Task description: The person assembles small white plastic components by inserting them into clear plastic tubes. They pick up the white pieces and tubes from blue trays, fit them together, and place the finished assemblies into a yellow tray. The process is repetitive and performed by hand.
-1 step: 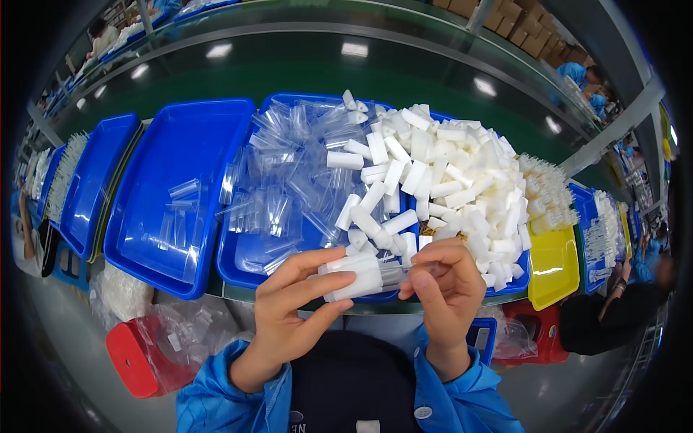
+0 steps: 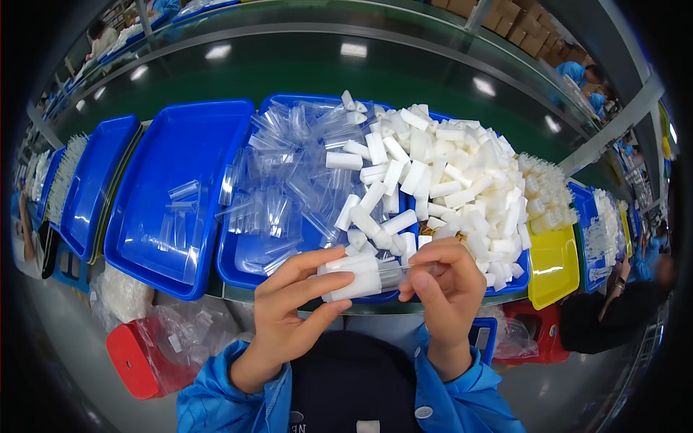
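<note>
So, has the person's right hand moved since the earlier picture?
No, not that I can see: judged against the yellow tray, the right hand sits in the same place, to the tray's left.

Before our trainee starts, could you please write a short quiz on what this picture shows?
1. Multiple choice: What colour are the pieces that the left hand holds?
A) yellow
B) white
C) green

2. True or false: The yellow tray lies to the right of the heaped clear parts.

3. Short answer: Which hand is nearer to the yellow tray?

Key:
1. B, white.
2. True.
3. The right hand.
</note>
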A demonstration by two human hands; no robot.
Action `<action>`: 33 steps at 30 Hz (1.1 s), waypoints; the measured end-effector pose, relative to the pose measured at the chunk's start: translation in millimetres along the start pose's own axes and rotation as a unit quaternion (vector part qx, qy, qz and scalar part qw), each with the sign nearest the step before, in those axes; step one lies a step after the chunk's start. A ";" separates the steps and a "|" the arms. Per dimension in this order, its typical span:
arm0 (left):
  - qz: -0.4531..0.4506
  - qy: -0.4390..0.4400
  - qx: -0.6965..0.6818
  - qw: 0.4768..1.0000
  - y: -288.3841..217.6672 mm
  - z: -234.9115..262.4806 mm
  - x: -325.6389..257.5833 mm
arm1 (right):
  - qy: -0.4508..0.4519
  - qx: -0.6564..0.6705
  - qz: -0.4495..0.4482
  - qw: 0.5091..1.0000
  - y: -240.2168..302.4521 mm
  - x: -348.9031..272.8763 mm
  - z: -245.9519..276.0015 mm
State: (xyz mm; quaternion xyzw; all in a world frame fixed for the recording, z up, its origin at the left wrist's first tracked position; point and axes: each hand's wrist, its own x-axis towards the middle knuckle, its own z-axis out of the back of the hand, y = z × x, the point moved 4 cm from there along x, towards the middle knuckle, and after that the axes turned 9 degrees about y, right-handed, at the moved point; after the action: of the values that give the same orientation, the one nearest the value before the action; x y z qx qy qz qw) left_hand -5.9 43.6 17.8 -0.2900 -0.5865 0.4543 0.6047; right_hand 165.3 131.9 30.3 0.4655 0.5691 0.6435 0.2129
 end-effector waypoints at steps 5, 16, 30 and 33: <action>0.011 -0.003 -0.015 1.000 4.5 -0.9 -2.2 | 0.048 0.050 -0.083 0.994 -5.5 9.5 5.0; 0.039 -0.022 -0.034 0.998 7.0 -3.6 -1.4 | 0.042 0.081 -0.100 0.991 -1.5 8.3 8.0; 0.031 -0.040 -0.030 0.998 7.1 -6.1 -1.2 | 0.017 0.026 -0.068 0.997 2.5 3.3 9.2; 0.023 -0.043 0.007 0.999 5.8 -5.6 -1.2 | 0.009 0.019 -0.057 0.998 3.0 2.3 7.6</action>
State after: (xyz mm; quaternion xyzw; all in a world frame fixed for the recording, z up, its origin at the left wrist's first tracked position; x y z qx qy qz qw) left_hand -1.6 46.0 11.3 -0.2794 -0.6022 0.4837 0.5704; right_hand 171.4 137.0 33.2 0.4309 0.6085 0.6236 0.2350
